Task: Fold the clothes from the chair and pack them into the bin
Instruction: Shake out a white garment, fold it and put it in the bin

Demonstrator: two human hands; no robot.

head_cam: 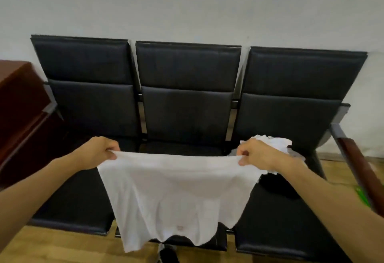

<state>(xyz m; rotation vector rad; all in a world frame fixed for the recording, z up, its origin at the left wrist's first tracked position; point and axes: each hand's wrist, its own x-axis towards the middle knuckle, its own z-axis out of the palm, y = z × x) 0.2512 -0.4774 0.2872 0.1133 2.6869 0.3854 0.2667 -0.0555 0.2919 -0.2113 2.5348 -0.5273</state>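
Fabric hung between my two hands: a white T-shirt (176,196), held up by one edge in front of the black three-seat chair (187,107). My left hand (97,151) had its grip curled tight round the left corner of that edge, and my right hand (256,154) pinched the right corner the same way. I saw the shirt drape down over the middle seat, its lower end reaching past the seat's front edge toward the wooden floor (52,246). Just behind my right hand a crumpled heap of white clothes (274,144) lay on the right-hand seat, partly hidden by my wrist. A reddish-brown cabinet (18,100) stood against the chair's left end, and a wood-topped armrest (357,159) closed the right end.
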